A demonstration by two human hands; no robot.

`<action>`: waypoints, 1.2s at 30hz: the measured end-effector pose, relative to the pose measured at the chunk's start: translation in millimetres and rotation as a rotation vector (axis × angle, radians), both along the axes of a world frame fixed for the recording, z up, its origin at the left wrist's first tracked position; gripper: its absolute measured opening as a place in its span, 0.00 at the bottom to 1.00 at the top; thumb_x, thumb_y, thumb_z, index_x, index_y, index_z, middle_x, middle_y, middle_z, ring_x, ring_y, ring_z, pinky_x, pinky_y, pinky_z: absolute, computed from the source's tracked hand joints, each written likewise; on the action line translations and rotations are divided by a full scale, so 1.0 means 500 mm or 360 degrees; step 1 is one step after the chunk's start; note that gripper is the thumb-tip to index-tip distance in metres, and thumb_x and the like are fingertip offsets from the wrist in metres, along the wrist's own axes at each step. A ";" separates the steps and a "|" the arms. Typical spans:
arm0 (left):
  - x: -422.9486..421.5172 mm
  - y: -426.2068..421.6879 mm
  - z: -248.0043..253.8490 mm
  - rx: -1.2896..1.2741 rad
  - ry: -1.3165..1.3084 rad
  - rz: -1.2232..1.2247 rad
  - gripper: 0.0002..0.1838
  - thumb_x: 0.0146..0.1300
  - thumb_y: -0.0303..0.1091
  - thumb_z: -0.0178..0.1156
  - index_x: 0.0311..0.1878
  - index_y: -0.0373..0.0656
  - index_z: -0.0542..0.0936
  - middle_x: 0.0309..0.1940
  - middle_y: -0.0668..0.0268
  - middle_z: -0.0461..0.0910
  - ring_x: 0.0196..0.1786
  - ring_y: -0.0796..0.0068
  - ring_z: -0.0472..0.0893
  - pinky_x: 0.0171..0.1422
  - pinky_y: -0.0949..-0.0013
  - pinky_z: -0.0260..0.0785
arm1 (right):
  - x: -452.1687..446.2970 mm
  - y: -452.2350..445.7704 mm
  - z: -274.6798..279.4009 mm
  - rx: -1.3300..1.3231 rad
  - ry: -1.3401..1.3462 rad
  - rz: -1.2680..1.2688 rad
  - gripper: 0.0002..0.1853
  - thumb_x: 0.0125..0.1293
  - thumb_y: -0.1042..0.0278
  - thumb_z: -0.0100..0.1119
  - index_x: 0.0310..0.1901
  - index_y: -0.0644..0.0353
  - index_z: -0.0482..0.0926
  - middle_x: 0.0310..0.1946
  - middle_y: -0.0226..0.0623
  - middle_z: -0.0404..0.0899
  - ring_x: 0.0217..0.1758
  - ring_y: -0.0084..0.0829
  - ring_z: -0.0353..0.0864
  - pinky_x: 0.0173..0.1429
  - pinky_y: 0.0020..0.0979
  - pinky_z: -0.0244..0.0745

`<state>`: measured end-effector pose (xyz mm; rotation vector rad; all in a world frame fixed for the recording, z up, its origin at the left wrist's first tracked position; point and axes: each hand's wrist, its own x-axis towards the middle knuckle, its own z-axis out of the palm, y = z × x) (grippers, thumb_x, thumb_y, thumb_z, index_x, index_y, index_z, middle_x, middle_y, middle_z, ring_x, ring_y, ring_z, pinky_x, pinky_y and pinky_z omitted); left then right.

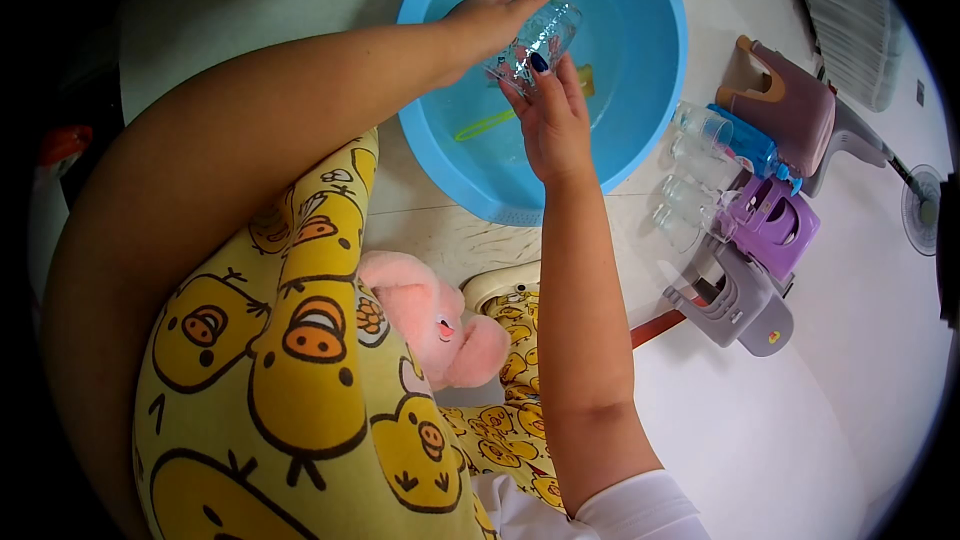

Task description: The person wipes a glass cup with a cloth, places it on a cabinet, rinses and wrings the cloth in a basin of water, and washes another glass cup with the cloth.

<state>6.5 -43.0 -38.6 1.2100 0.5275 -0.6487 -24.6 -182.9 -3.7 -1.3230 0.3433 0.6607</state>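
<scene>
A clear drinking glass (548, 32) with a faint reddish pattern is tilted over the blue basin (668, 60). My left hand (490, 25) grips it from the upper left, thumb along its side. From below, my right hand (553, 120) has its fingers and thumb around the near end of the same glass. Water lies in the basin. Under the glass, a green loop (482, 126) and a yellowish piece (586, 82) show in the water, partly hidden by my right hand; whether they are joined, I cannot tell.
To the right of the basin, several clear glasses (690, 175) stand close together on the floor. Beside them are a blue bottle (745, 138), a pinkish-brown stool (790, 105), a purple stool (775, 220) and a grey stool (735, 295). A pink plush piece (425, 315) is near my legs.
</scene>
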 end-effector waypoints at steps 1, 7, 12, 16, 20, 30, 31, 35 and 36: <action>-0.001 0.002 0.004 -0.0026 -0.0004 -0.0006 0.35 0.55 0.69 0.46 0.52 0.48 0.71 0.40 0.65 0.71 0.44 0.74 0.67 0.53 0.66 0.57 | 0.000 0.002 0.002 -0.0032 -0.0011 -0.0003 0.30 0.64 0.67 0.52 0.67 0.53 0.53 0.52 0.29 0.68 0.49 0.21 0.70 0.55 0.27 0.66; 0.000 -0.003 0.000 -0.0039 -0.0028 0.0037 0.34 0.56 0.67 0.47 0.53 0.47 0.71 0.40 0.65 0.70 0.46 0.73 0.68 0.55 0.67 0.58 | -0.003 0.007 -0.002 -0.0091 -0.0079 0.0023 0.30 0.65 0.65 0.51 0.67 0.53 0.53 0.51 0.29 0.68 0.49 0.20 0.70 0.54 0.25 0.66; -0.002 -0.001 -0.001 -0.0051 -0.0045 0.0009 0.34 0.56 0.67 0.48 0.53 0.47 0.71 0.41 0.64 0.70 0.47 0.71 0.68 0.56 0.66 0.57 | -0.007 0.016 -0.013 -0.0102 -0.0081 -0.0047 0.28 0.66 0.61 0.51 0.65 0.54 0.56 0.48 0.30 0.69 0.47 0.22 0.70 0.53 0.26 0.66; -0.006 -0.001 0.004 -0.0004 0.0069 -0.0079 0.32 0.58 0.63 0.48 0.53 0.44 0.70 0.44 0.62 0.70 0.51 0.69 0.67 0.60 0.64 0.56 | -0.002 0.007 -0.028 -0.0161 0.0165 -0.0170 0.31 0.61 0.48 0.54 0.61 0.54 0.60 0.44 0.33 0.70 0.45 0.27 0.71 0.51 0.30 0.66; -0.009 -0.005 -0.013 0.0144 0.0123 -0.0233 0.31 0.62 0.56 0.46 0.60 0.43 0.66 0.57 0.56 0.67 0.61 0.63 0.65 0.65 0.61 0.53 | 0.008 0.016 -0.047 -0.0424 0.0289 -0.0005 0.37 0.55 0.40 0.57 0.61 0.53 0.61 0.43 0.37 0.70 0.44 0.31 0.73 0.50 0.32 0.66; -0.010 -0.003 -0.006 0.0093 0.0219 -0.0180 0.30 0.64 0.45 0.45 0.68 0.46 0.56 0.65 0.53 0.59 0.65 0.59 0.62 0.66 0.62 0.55 | 0.038 0.008 -0.107 -0.0340 0.0526 -0.0291 0.35 0.60 0.44 0.52 0.63 0.56 0.58 0.45 0.41 0.69 0.41 0.34 0.72 0.46 0.32 0.68; -0.010 -0.005 -0.011 0.0151 0.0179 -0.0206 0.29 0.64 0.42 0.45 0.68 0.46 0.57 0.63 0.54 0.62 0.62 0.62 0.65 0.62 0.64 0.58 | 0.039 0.008 -0.110 -0.0418 0.0460 -0.0300 0.34 0.61 0.45 0.51 0.63 0.58 0.58 0.45 0.40 0.69 0.41 0.33 0.72 0.46 0.32 0.68; -0.007 -0.002 -0.015 0.0219 0.0197 -0.0381 0.25 0.63 0.36 0.45 0.65 0.48 0.62 0.55 0.57 0.70 0.49 0.70 0.72 0.51 0.68 0.64 | 0.045 -0.011 -0.129 -0.0692 0.0009 -0.0161 0.28 0.64 0.49 0.49 0.61 0.52 0.58 0.49 0.43 0.68 0.47 0.38 0.72 0.51 0.38 0.67; -0.008 -0.002 -0.013 0.0219 0.0198 -0.0381 0.25 0.63 0.36 0.45 0.65 0.48 0.62 0.55 0.57 0.70 0.49 0.70 0.72 0.51 0.68 0.64 | 0.052 -0.019 -0.130 -0.0777 0.0009 -0.0100 0.29 0.63 0.49 0.50 0.61 0.52 0.59 0.51 0.43 0.67 0.46 0.37 0.72 0.50 0.37 0.67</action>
